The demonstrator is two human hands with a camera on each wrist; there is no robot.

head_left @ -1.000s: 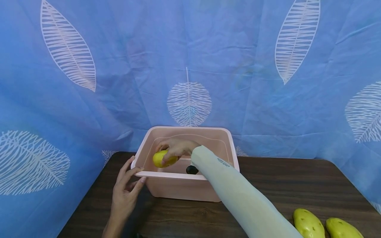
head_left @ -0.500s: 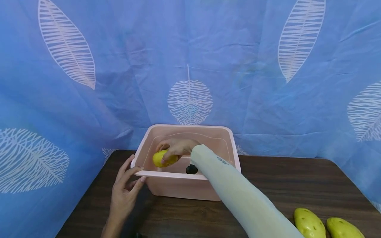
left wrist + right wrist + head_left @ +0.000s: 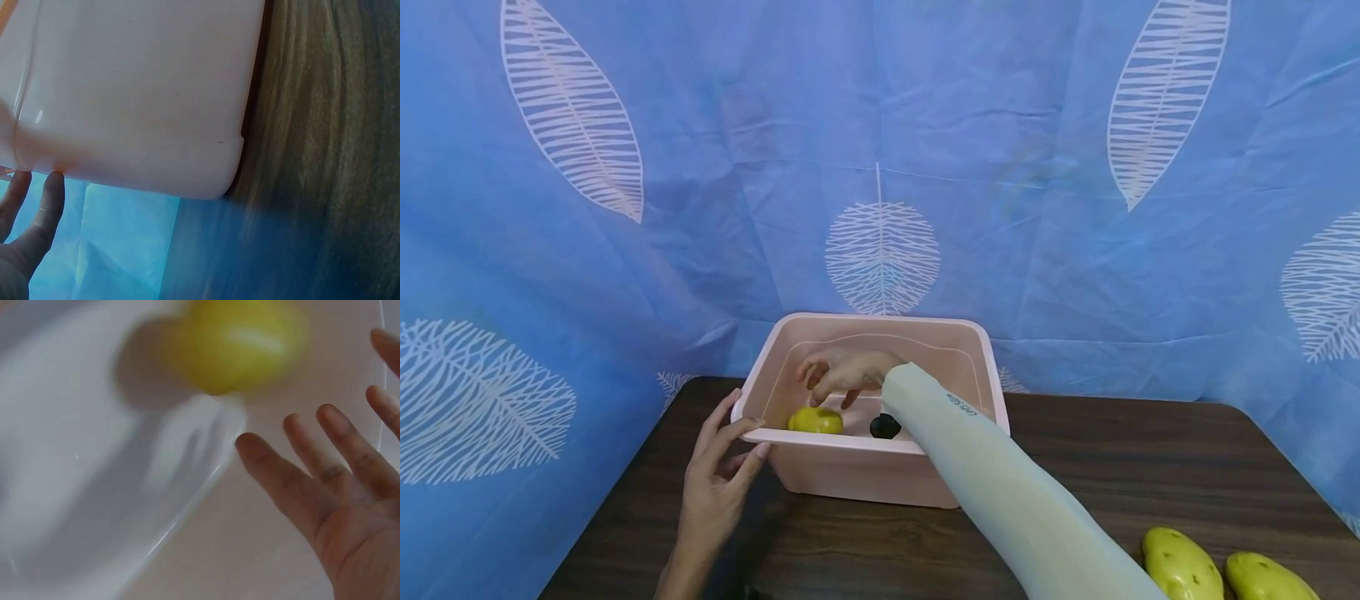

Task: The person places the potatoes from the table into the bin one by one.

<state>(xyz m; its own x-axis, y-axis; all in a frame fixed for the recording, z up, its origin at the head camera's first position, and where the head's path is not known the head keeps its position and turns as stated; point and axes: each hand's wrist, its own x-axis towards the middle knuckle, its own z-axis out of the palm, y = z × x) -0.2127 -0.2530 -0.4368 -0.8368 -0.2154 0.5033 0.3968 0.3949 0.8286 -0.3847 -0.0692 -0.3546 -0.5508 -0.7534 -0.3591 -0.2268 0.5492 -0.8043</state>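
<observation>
Inside the pink plastic tub (image 3: 865,487), a shiny yellow potato-like piece (image 3: 816,420) lies by the front left, its lower part hidden behind the rim. My right hand (image 3: 850,372) hovers above it, fingers spread and holding nothing. In the right wrist view, the yellow piece (image 3: 240,344) is blurred and apart from the right hand's fingertips (image 3: 250,442). My left hand (image 3: 718,483) holds the tub's front left corner, fingers over the rim and thumb at the front. The left wrist view has two fingertips (image 3: 55,178) against the tub wall (image 3: 144,94).
Two more yellow potato-like pieces (image 3: 1182,564) with dimples lie at the table's near right. A dark wooden table (image 3: 1090,467) carries the tub. Behind it hangs a blue cloth (image 3: 1022,250) with white leaf prints. A rounded black thing (image 3: 885,426) shows beneath the right sleeve (image 3: 1000,467).
My right hand has let go of the yellow piece, which has dropped lower into the tub. The right fingers have spread. The left hand stays at the corner.
</observation>
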